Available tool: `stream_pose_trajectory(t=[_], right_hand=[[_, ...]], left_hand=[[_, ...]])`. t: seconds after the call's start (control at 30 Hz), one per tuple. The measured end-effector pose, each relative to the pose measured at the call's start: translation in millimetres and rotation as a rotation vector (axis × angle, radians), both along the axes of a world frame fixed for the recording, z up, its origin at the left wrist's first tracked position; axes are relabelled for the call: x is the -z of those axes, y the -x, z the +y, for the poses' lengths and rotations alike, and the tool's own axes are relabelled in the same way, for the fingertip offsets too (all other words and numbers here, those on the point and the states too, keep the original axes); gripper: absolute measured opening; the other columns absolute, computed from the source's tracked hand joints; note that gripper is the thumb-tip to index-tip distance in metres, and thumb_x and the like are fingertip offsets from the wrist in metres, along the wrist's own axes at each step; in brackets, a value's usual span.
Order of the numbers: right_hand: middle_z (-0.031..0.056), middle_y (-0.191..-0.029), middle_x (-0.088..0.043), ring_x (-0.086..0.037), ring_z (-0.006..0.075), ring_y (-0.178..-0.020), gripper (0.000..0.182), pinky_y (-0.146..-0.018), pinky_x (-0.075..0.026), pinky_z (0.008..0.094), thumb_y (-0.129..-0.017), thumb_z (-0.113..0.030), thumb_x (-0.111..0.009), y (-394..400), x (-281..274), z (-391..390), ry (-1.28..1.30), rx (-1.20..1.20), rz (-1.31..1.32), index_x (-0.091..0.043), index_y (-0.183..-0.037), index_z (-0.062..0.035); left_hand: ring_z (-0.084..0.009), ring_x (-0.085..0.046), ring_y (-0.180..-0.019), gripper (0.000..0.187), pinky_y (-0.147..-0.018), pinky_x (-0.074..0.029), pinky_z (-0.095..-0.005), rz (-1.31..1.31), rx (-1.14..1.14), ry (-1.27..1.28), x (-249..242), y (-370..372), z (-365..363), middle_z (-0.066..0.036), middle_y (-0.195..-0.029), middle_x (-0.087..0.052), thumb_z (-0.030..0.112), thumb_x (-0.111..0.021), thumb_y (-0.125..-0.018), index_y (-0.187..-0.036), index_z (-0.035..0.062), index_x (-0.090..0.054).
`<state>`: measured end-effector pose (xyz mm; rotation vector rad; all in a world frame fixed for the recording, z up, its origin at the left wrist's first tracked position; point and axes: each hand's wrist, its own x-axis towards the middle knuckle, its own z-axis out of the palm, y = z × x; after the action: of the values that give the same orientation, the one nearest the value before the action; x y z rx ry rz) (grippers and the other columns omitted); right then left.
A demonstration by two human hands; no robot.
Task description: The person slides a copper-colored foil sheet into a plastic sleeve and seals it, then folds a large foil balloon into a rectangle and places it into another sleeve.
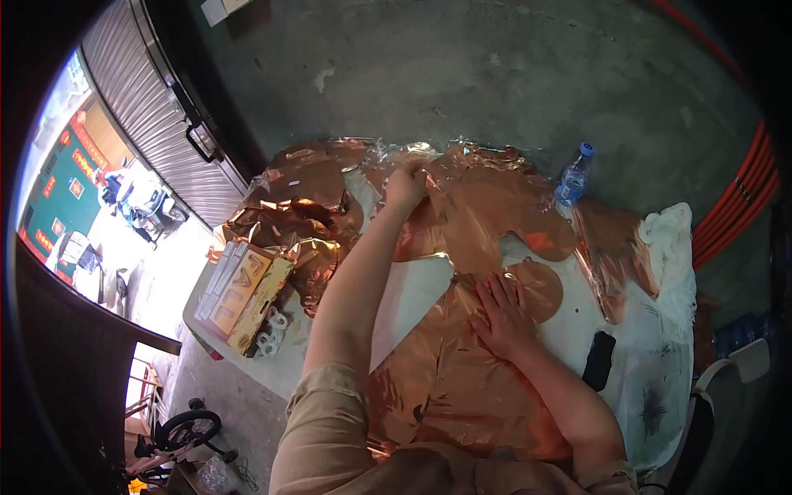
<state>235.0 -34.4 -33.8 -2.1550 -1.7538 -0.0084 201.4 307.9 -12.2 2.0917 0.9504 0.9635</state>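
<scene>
Shiny copper-coloured foil (462,363) with rounded, cut-out-like outlines lies flat on the near part of a white-covered table (412,297). My right hand (503,320) rests palm down on it, fingers stretched out. My left arm reaches across to the back, where my left hand (404,188) is closed among more copper foil (474,202) and clear plastic. What its fingers hold is hidden. Left of that arm sits a crumpled heap of copper foil (301,210). Another folded foil piece (606,256) lies at the right.
A water bottle (573,175) stands at the back right, and a dark oblong object (600,361) lies on the right side. Printed boxes (247,297) and white rings (271,332) occupy the left corner. A wall (412,74) borders the back; a chair (734,371) stands right.
</scene>
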Motion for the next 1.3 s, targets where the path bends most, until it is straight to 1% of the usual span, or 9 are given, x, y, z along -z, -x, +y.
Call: stream_pose_trajectory(t=[0.1,0.2,0.33,0.4,0.53,0.63,0.73,0.97,1.3], right_hand=[[0.0194,-0.146,-0.03,-0.025,0.0334,-0.137,0.061,-0.113,-0.012,0.0505,-0.088,-0.04,-0.048,0.3,-0.5,0.4,-0.009,-0.003,-0.002,-0.041,-0.136,-0.0023],[0.0194,-0.145,-0.032,-0.026,0.0337,-0.137,0.061,-0.113,-0.012,0.0506,-0.088,-0.04,-0.048,0.1,0.5,0.7,-0.024,-0.003,-0.016,-0.041,-0.135,-0.0024],[0.0193,-0.142,-0.035,-0.027,0.0337,-0.136,0.061,-0.113,-0.012,0.0507,-0.088,-0.039,-0.049,-0.5,3.0,0.6,-0.05,-0.007,-0.043,-0.04,-0.136,-0.0027],[0.0193,-0.142,-0.035,-0.027,0.0336,-0.136,0.061,-0.112,-0.012,0.0508,-0.087,-0.04,-0.049,-1.1,1.9,0.9,-0.045,-0.011,-0.042,-0.04,-0.136,-0.0028],[0.0192,-0.142,-0.036,-0.027,0.0334,-0.136,0.061,-0.112,-0.012,0.051,-0.087,-0.04,-0.048,-0.8,2.7,0.7,-0.041,-0.011,-0.027,-0.041,-0.135,-0.0029],[0.0191,-0.142,-0.036,-0.027,0.0333,-0.136,0.061,-0.112,-0.012,0.051,-0.087,-0.04,-0.048,-0.1,0.2,-0.1,-0.021,-0.011,-0.026,-0.04,-0.136,-0.0031],[0.0189,-0.141,-0.037,-0.028,0.0332,-0.135,0.062,-0.112,-0.012,0.0509,-0.087,-0.041,-0.049,0.6,2.2,-0.9,-0.048,-0.003,-0.035,-0.04,-0.136,-0.0035],[0.0184,-0.142,-0.036,-0.028,0.0324,-0.136,0.061,-0.112,-0.013,0.0507,-0.087,-0.041,-0.049,1.1,1.8,-0.4,-0.039,0.0,-0.006,-0.04,-0.136,-0.005],[0.0171,-0.146,-0.032,-0.026,0.0302,-0.138,0.062,-0.113,-0.012,0.0494,-0.088,-0.042,-0.049,1.8,0.7,-1.1,-0.035,0.01,-0.02,-0.039,-0.138,-0.0062]], left_hand=[[-0.0331,-0.064,-0.097,0.033,-0.091,-0.044,-0.0427,0.085,-0.091,-0.047,25.8,-37.1,23.6,-0.015,-0.104,-0.068,0.03,-0.055,-0.082,-0.108,0.0136,-0.067],[-0.0312,-0.063,-0.101,0.033,-0.096,-0.039,-0.0437,0.298,-0.2,-0.008,-12.9,-34.4,-2.9,-0.015,-0.104,-0.067,0.031,-0.057,-0.079,-0.106,0.0134,-0.068],[-0.0307,-0.065,-0.095,0.033,-0.09,-0.044,-0.0426,0.48,-0.007,0.185,-6.0,-37.3,21.1,-0.014,-0.098,-0.069,0.032,-0.061,-0.077,-0.1,0.0092,-0.069],[-0.0261,-0.067,-0.082,0.034,-0.078,-0.05,-0.0395,0.271,0.172,0.3,1.5,-37.1,24.8,-0.014,-0.088,-0.069,0.033,-0.066,-0.075,-0.091,0.004,-0.069],[-0.02,-0.065,-0.071,0.033,-0.064,-0.051,-0.0361,0.289,0.069,0.134,-22.9,-31.4,1.4,-0.014,-0.081,-0.068,0.033,-0.07,-0.076,-0.08,0.0005,-0.068],[-0.0172,-0.061,-0.064,0.026,-0.055,-0.049,-0.0348,0.178,0.115,0.285,-30.0,-37.8,-0.4,-0.012,-0.077,-0.066,0.026,-0.069,-0.08,-0.091,0.0019,-0.067],[-0.0166,-0.054,-0.051,0.027,-0.043,-0.041,-0.0294,-0.327,0.236,0.717,-42.2,-41.5,0.8,-0.008,-0.076,-0.06,0.013,-0.065,-0.084,-0.107,0.0057,-0.054],[-0.0135,-0.058,-0.067,0.021,-0.056,-0.047,-0.0252,-0.771,0.334,0.379,-49.1,-19.2,45.5,-0.004,-0.086,-0.061,0.009,-0.063,-0.087,-0.105,0.0073,-0.052],[-0.0121,-0.056,-0.073,0.023,-0.066,-0.048,-0.0247,-1.069,0.179,0.426,-75.4,36.3,47.9,-0.002,-0.088,-0.058,0.007,-0.064,-0.086,-0.105,0.0055,-0.051]])
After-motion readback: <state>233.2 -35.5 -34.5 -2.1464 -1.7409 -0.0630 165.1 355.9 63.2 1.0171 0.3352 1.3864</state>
